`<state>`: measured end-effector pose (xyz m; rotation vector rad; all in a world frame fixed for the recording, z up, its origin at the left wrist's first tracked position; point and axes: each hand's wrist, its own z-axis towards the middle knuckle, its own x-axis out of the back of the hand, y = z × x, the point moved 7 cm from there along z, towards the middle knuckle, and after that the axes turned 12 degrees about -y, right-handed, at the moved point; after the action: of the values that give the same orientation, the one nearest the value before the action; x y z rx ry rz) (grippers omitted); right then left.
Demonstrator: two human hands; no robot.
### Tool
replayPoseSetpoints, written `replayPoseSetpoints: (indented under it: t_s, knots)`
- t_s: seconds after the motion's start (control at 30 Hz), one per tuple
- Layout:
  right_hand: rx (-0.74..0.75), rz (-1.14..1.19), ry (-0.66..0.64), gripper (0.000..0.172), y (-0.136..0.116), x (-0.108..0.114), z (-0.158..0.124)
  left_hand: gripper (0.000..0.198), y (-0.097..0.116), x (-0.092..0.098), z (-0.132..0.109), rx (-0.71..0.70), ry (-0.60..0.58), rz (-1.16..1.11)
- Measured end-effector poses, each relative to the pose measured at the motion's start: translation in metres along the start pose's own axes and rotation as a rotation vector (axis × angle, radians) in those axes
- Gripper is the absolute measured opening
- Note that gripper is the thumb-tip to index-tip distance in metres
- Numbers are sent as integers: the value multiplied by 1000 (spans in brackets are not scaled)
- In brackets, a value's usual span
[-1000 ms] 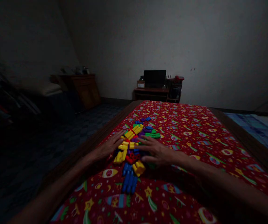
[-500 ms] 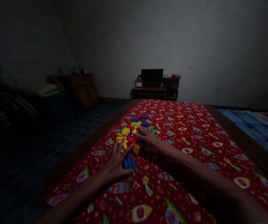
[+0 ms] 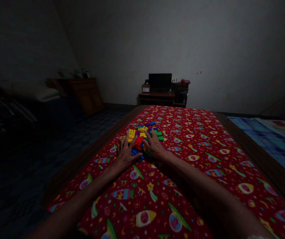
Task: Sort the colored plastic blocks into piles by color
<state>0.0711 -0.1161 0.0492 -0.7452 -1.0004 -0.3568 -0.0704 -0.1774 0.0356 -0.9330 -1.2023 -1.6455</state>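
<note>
the left grip (image 3: 125,153) is wide open, fingers spread at the near left side of the pile of plastic pieces (image 3: 142,135). the right grip (image 3: 155,146) is loosely open at the right side, not closed around any piece that i can see. the pile lies between both grips, on a red patterned cloth (image 3: 142,202); green pieces (image 3: 159,134) are just beyond the right grip. far beyond both, a box (image 3: 145,88) has a white label, too small to read

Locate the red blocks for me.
In the head view, the red blocks lie mainly near the middle, between the left hand and right hand, just beyond some blue blocks.
</note>
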Motion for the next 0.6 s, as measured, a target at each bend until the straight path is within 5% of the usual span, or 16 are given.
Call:
replayPoseSetpoints:
  t_s: [0.17, 0.27, 0.4, 0.47, 0.6]
  knots:
    - [-136, 14, 29, 54, 25, 13, 6, 78, -41, 13, -5, 60, 56, -127]
    - [-265, 123, -65, 56, 41, 7, 8, 79, -61, 9, 6, 136, 81, -222]
    - [-91, 324, -77, 58, 37, 21, 5, 77, -64, 3, 30, 151, 103, -325]
    - [-58, 308, 2, 59, 52, 47, -11, 77, -66, 4, 37, 170, 111, -353]
    - [-180, 22, -24, 55, 127, 92, -78, 72, -83, 13, 40, 223, 185, -422]
